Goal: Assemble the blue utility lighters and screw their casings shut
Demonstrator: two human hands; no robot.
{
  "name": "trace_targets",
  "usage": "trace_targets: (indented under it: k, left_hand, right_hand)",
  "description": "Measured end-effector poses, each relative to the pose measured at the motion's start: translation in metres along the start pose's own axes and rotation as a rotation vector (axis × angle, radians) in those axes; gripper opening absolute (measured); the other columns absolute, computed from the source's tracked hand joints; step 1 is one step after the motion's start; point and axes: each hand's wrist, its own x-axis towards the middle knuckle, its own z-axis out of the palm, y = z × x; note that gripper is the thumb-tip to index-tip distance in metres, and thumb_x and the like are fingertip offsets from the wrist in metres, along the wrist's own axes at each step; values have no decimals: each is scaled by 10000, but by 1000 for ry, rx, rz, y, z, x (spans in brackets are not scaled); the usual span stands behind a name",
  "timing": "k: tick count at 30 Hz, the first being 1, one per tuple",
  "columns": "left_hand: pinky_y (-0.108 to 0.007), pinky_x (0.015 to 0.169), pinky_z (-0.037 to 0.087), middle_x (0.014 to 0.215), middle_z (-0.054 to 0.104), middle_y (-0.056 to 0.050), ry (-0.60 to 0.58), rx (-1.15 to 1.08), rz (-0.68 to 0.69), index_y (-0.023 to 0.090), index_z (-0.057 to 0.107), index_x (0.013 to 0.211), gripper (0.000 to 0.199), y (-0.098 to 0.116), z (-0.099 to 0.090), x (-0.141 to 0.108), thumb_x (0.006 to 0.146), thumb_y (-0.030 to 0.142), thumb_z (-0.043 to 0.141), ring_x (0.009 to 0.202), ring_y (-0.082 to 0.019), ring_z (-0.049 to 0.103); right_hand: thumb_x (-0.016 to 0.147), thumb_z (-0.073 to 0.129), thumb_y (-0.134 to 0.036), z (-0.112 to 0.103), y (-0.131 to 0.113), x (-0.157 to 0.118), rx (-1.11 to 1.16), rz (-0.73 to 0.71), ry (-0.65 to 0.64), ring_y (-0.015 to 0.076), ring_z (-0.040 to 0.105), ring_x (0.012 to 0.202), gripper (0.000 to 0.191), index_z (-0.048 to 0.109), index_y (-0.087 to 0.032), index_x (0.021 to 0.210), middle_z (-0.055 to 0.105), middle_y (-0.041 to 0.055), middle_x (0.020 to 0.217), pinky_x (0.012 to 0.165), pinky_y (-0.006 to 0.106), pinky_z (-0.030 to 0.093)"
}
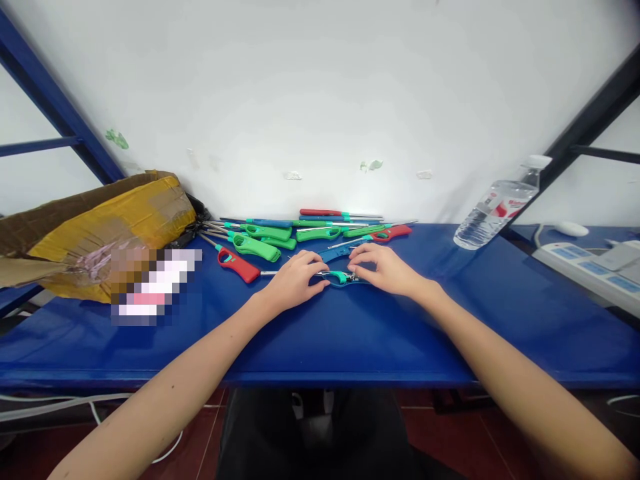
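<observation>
Opened gas lighter [342, 278], lying on the glossy blue tabletop [350, 343] between the hands; its inner parts are too small to distinguish, and fingers partly cover it. Left hand [296, 281]: thumb and fingers curled together over the metal nozzle. Right hand [383, 268]: thumb and forefinger pinching the metal parts beyond the teal trigger. Behind, smooth plastic lighters [256, 247] in green, red and blue overlap. At left, a torn cardboard box [117, 223] bears yellow tape; pixelation masks its front. At right, a clear ribbed bottle [495, 210] contains liquid.
</observation>
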Motion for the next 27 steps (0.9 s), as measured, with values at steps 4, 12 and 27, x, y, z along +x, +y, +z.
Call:
trace_targets:
  k: [4, 12, 27]
  left_hand:
    - [-390, 933, 497, 1078, 625, -89, -2, 2, 4, 201, 701, 1055, 198, -1, 1, -1, 915, 310, 614, 1033, -236, 565]
    - [-381, 925, 497, 1056, 633, -90, -7, -6, -1, 191, 714, 1046, 212, -3, 5, 0, 915, 326, 617, 1018, -233, 572]
    - [-368, 914, 502, 1059, 646, -89, 3, -30, -14, 177, 706, 990, 173, -1, 3, 0, 890, 309, 655, 1014, -229, 588]
  right_hand:
    - [920, 583, -307, 1, -3, -1, -16, -15, -49, 244, 645, 991, 199, 765, -225, 914, 695, 83, 1064, 921, 420, 502]
    - [918, 579, -265, 5, -4, 1, -22, -22, -91, 242, 654, 969, 192, 756, -193, 929, 704, 96, 1065, 910, 408, 510]
    - [933, 557, -290, 6, -8, 2, -54, -14, -146, 243, 622, 953, 186, 712, -187, 939, 699, 94, 1018, 858, 405, 506]
